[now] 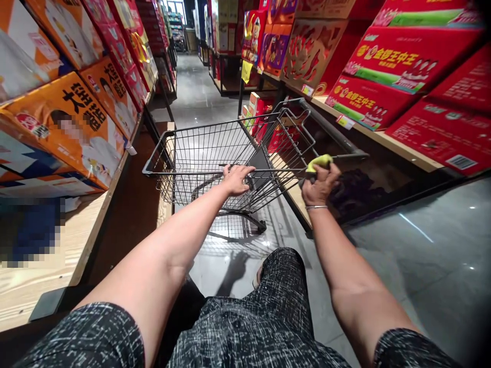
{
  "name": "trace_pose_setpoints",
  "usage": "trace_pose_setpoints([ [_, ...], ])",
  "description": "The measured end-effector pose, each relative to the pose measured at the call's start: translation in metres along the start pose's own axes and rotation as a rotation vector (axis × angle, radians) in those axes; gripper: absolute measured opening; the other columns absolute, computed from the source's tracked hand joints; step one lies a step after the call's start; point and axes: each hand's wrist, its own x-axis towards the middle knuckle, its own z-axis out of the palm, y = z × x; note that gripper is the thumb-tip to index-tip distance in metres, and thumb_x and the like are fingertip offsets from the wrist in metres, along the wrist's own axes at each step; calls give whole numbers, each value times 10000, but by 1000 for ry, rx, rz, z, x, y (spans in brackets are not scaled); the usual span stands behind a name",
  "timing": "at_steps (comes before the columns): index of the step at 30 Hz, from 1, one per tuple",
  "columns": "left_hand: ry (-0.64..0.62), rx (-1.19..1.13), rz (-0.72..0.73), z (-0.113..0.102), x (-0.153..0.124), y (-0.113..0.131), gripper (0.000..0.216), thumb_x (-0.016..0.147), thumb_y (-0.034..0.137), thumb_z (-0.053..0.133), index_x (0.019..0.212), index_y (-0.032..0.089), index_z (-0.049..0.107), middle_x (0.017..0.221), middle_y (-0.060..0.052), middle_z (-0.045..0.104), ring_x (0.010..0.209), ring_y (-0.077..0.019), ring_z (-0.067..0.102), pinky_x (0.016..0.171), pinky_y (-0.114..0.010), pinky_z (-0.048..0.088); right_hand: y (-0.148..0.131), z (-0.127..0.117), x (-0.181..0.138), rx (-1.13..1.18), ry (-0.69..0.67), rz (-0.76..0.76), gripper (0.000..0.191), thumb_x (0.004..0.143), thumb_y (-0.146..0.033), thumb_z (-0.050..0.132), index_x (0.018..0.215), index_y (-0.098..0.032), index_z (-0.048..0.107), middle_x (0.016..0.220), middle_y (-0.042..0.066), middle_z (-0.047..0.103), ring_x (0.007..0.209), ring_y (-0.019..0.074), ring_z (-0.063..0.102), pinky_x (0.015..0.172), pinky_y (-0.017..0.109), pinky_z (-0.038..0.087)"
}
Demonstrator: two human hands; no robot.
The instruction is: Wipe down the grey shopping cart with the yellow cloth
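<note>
A grey wire shopping cart [207, 148] stands crosswise in front of me, its basket angled and a dark panel [261, 166] near its middle. My left hand [236, 180] rests on the cart's near top rail, fingers spread apart. To its right, my right hand [321, 186] has its fingers curled round a yellow-green cloth [319, 162]. The cloth lies against the rail close to the cart's handle end, and part of it is hidden under the fingers. A thin band [316, 207] circles my right wrist.
Orange gift boxes [65, 122] fill the left shelf, whose wooden board [72, 245] comes close to my arm. Stacked red boxes [391, 61] line the right shelf [410, 153]. Small red boxes [264, 115] sit low behind the cart. A tiled aisle [192, 87] runs away ahead.
</note>
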Motion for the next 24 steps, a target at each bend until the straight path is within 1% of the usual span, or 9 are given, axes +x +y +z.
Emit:
trace_pose_setpoints([
  [3,-31,-42,-16,-8,-2,-5,670,801,246,601,1451,351,475,1446,-6,565,1401,-251,402,1217,-502,125,-30,26,-62,26,-191,46,378,794,-215,526,1149,-213,656,1363,167,445,1298,365,390,1074,612,305],
  [7,-31,-78,-19,-13,-5,-12,658,781,250,606,1423,352,503,1408,6,592,1369,-253,425,1197,-482,136,-68,53,-142,14,-612,54,473,784,-157,557,1239,-237,663,1403,159,453,1290,358,382,1090,546,325],
  [10,-39,-95,-11,-14,-9,-19,650,767,256,607,1403,358,516,1366,15,614,1351,-251,438,1198,-479,119,-90,64,-182,-9,-876,-43,471,825,-139,540,1267,-234,672,1431,157,484,1256,349,410,1053,510,354],
  [12,-45,-100,4,-15,-12,-26,645,767,252,603,1398,359,520,1335,19,628,1343,-249,443,1201,-477,108,-99,66,-197,11,-975,-150,437,850,-119,502,1214,-251,705,1421,120,533,1228,323,438,1023,478,368],
  [16,-43,-77,28,-17,-19,-41,643,777,228,587,1401,368,518,1338,28,626,1334,-246,446,1200,-469,99,-106,57,-199,82,-1023,-311,405,828,-76,510,1042,-313,759,1314,28,646,1165,272,494,957,404,402],
  [18,-30,-52,37,-17,-22,-49,618,796,238,583,1395,376,527,1362,29,612,1339,-246,438,1197,-470,96,-104,46,-189,88,-1007,-359,420,833,-77,508,1064,-324,756,1322,21,645,1152,267,497,954,401,401],
  [20,-11,-22,43,-17,-25,-56,590,820,268,584,1396,385,534,1392,23,592,1350,-254,425,1189,-476,104,-100,31,-174,72,-977,-382,440,865,-92,486,1149,-318,735,1360,38,619,1137,264,489,957,411,387],
  [22,7,6,50,-16,-27,-63,591,834,293,591,1414,392,526,1407,14,581,1344,-263,427,1175,-477,133,-94,12,-154,33,-898,-388,419,909,-130,479,1204,-310,716,1373,63,606,1134,269,476,943,420,373],
  [24,23,24,58,-15,-29,-69,605,843,305,595,1435,395,511,1394,5,588,1318,-261,451,1162,-473,162,-85,-11,-129,-20,-748,-391,352,935,-179,501,1166,-311,733,1345,74,623,1148,283,469,930,423,363],
])
